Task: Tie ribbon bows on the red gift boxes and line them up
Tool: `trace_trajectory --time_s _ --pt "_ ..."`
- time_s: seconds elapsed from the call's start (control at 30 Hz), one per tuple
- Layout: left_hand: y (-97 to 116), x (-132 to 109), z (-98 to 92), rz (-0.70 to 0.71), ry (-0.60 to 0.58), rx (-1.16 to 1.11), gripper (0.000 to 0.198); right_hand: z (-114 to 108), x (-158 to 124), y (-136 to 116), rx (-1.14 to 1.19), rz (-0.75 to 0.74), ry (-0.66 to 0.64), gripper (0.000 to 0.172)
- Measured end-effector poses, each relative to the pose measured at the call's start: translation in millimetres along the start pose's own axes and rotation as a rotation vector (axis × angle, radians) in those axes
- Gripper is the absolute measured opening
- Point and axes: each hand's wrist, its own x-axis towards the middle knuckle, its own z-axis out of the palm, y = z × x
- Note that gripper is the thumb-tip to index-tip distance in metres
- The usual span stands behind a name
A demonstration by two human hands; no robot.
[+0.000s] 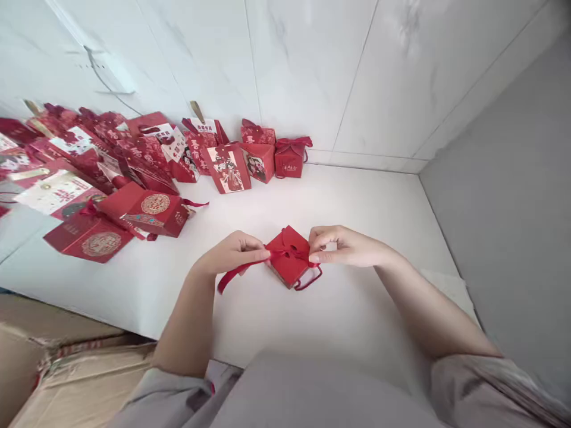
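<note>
A small red gift box [289, 270] sits on the white tabletop in front of me, turned cornerwise. Red ribbon [229, 278] crosses its top and is looped at the middle. My left hand [238, 252] pinches the ribbon at the box's left side, and a loose tail hangs out past the fingers. On the right, my right hand [339, 245] pinches the ribbon's other end between thumb and fingers, close against the box. A dark red cord handle [310, 282] sticks out at the box's lower right. The box's underside is hidden.
Several red gift boxes and bags crowd the left; a box with a gold round emblem [154, 214] lies nearest. A box with a ribbon bow [289, 159] stands by the tiled wall [312, 77]. A grey panel [504, 178] bounds the right. Cardboard boxes [84, 380] are at lower left.
</note>
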Motion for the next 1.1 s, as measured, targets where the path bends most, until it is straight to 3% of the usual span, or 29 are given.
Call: trace_trajectory --time_s 0.1,0.2,0.37,0.67,0.8,0.9,1.1 --pt "-1.3 3.2 2.7 -0.004 -0.127 -0.028 0.035 -1.3 2.2 3.7 0.054 0.015 -0.039 0.025" --pt "-3.8 7.3 5.9 0.079 -0.183 -0.038 0.033 -3.0 2.9 6.4 0.130 0.033 -0.076 0.024" --pt "-3.1 12.6 15.1 0.222 -0.020 -0.094 0.026 -5.3 4.5 9.8 0.271 0.043 -0.080 0.024" --pt "-0.6 14.4 20.5 0.188 -0.017 -0.160 0.028 -17.8 -1.7 13.7 0.227 0.217 -0.218 0.035" --pt "-7.2 16.3 21.4 0.179 -0.054 -0.282 0.030 -21.5 -6.4 11.4 0.147 0.221 -0.315 0.029" --pt "-9.1 16.4 20.3 0.174 -0.082 -0.302 0.029 -24.0 -5.8 13.1 0.132 0.167 -0.289 0.025" --pt "-5.1 10.2 15.1 0.157 -0.035 -0.220 0.028 -25.1 2.8 24.8 0.310 0.006 -0.107 0.014"
